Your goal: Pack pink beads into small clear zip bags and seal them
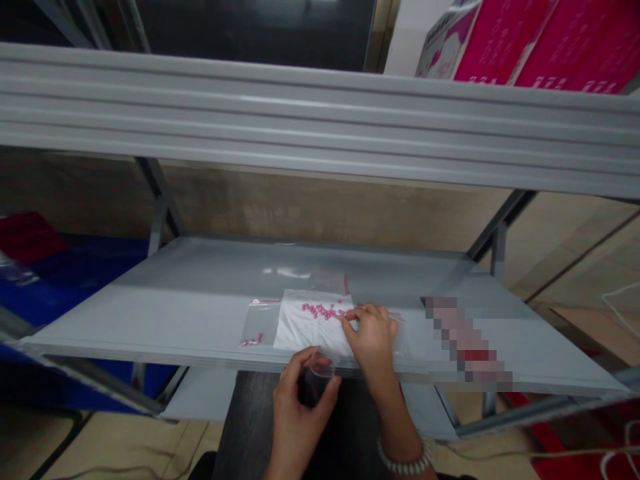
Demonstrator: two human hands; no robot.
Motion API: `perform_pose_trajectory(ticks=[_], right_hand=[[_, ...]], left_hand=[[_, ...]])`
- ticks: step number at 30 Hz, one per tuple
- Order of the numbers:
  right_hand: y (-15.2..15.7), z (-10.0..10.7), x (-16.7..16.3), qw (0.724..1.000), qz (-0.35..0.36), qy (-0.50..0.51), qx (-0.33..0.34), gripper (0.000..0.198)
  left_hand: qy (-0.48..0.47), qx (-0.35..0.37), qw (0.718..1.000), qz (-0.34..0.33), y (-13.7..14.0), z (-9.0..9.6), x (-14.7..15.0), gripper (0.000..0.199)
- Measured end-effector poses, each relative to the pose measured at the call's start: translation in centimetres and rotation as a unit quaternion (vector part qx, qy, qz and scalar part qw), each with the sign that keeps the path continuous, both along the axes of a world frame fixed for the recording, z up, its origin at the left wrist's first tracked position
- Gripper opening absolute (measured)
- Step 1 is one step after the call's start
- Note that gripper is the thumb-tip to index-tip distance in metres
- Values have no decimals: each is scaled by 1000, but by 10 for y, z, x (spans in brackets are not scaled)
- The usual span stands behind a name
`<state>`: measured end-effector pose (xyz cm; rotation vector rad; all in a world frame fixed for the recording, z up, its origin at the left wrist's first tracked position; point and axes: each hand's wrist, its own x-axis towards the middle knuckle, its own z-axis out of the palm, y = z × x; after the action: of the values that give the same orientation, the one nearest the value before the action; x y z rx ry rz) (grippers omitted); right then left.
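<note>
1. Shelf, mid-frame: contents could be jolted if it is bumped.
2. Cloth, centre: could be dragged by a wrist.
3. Right hand, right of centre: fingertips narrowed; whether anything is pinched cannot be told.
4. Left hand, lower centre: cup held by thumb and fingers; could be tipped if grip slackens.
5. Beads, centre, loose on cloth: could be scattered by a brush.

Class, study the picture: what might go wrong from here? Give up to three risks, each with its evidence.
1. The pink beads lie loose on the white sheet; a brush from the right hand might scatter them.
2. The left hand holds the clear cup by the shelf's front edge, so a missed bead may drop off.
</note>
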<state>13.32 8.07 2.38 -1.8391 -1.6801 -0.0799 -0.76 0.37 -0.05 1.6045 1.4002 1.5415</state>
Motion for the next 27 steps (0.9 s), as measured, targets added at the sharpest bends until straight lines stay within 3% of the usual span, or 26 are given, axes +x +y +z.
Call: perform_pose_trajectory(ticks=[4, 6, 10, 13, 16, 19, 21, 23, 27], right_hand=[[-2, 2, 2, 999, 20, 29, 8, 7], [-10, 10, 3, 994, 79, 77, 27, 8], [-35, 35, 2, 935, 288, 206, -3, 10], [-45, 43, 3, 905, 340, 251, -57, 10], [-37, 36, 8, 922, 303, 240, -17, 10], [-19, 21, 13, 975, 175, 136, 31, 8], [-8, 13, 13, 993, 93, 67, 35, 11], [-1, 8, 10, 997, 57, 34, 29, 13], [4, 4, 1, 998, 52, 8, 19, 12]], left_hand=[[-3, -1, 1000, 4, 0, 0, 0, 29], [-2, -6, 1000, 2, -1, 0, 0, 30], [5, -14, 1000, -7, -1, 1, -1, 28], [9, -13, 1000, -3, 0, 2, -1, 26], [4, -21, 1000, -6, 0, 2, -1, 27], [2, -21, 1000, -8, -1, 2, -1, 27], [4, -18, 1000, -4, -1, 3, -1, 27], [5, -17, 1000, -2, -1, 3, -1, 28], [-1, -18, 1000, -9, 0, 4, -1, 28]])
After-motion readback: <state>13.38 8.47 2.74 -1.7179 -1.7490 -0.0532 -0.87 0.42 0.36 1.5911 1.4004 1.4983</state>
